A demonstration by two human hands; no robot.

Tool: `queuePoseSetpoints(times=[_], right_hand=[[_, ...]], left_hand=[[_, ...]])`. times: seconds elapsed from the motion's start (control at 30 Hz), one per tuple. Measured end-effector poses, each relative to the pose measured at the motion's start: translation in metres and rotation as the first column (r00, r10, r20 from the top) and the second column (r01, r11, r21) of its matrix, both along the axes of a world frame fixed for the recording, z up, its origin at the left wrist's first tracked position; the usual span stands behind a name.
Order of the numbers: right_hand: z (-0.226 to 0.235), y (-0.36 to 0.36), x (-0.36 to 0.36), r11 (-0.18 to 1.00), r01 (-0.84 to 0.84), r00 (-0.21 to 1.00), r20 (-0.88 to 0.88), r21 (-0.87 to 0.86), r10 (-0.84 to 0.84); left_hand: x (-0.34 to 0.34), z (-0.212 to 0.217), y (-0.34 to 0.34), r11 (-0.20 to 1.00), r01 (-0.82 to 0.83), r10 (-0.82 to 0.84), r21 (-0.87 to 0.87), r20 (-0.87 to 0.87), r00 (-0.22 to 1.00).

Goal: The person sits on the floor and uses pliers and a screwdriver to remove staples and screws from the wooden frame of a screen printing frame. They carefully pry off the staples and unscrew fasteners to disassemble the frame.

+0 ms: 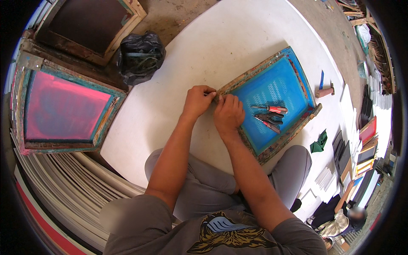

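A wooden screen-printing frame (292, 123) with blue mesh lies slanted on the white table in front of me. My left hand (198, 102) is at its left corner, thumb and fingertips pinched together. Right beside it, my right hand (229, 112) has its fingers curled in at the same corner, its side over the frame's near edge. Whatever small thing is between the fingertips is too hidden to name. On the blue mesh rest a red-handled screwdriver (277, 109), dark pliers (270, 118) and a slim red tool (268, 124).
A hammer (325, 92) and a blue strip (321, 79) lie beyond the frame, near a dark green scrap (318, 142). Leftward stand a black plastic bag (141, 59), a pink-mesh frame (70, 106) and a dark-panelled frame (83, 25). Another person (340, 221) is at lower right.
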State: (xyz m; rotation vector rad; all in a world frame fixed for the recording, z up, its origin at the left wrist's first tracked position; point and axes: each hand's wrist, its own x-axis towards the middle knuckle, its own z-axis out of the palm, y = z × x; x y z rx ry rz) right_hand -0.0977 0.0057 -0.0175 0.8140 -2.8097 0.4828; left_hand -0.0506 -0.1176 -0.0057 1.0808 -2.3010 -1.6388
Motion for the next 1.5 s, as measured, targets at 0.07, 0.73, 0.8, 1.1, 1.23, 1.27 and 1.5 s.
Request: queuePoseSetpoints(times=[0.07,0.73,0.8,1.1,1.23,1.27,1.5], right_hand=[[-0.001,0.000,-0.002,1.000,0.003,1.000,0.025,0.004,-0.003],[0.010,0.028,-0.030,0.744,0.271,0.719,0.642,-0.610,0.265],[0.012,0.016,-0.037,0.769,0.189,0.749,0.596,-0.610,0.289],[0.069,-0.145,-0.030,0.656,-0.166,0.601,0.452,-0.736,0.659],[0.083,-0.211,-0.023,0.649,-0.362,0.529,0.426,-0.669,0.734],[0.079,-0.224,-0.025,0.634,-0.409,0.509,0.412,-0.657,0.756],[0.094,-0.237,-0.032,0.743,-0.500,0.502,0.550,-0.445,0.668]], left_hand=[[0.001,0.001,0.001,1.000,-0.004,0.004,-0.001,-0.019,1.000],[0.000,0.015,-0.003,0.999,-0.049,0.049,-0.004,0.056,0.997],[0.001,0.020,-0.010,0.986,-0.167,0.167,0.023,0.006,0.986],[0.010,0.013,-0.041,0.633,-0.584,0.763,0.509,-0.282,0.581],[0.011,0.016,-0.042,0.460,-0.546,0.861,0.701,-0.203,0.466],[0.011,0.020,-0.043,0.429,-0.561,0.876,0.708,-0.174,0.450],[0.017,0.025,-0.053,0.312,-0.613,0.946,0.726,-0.174,0.274]])
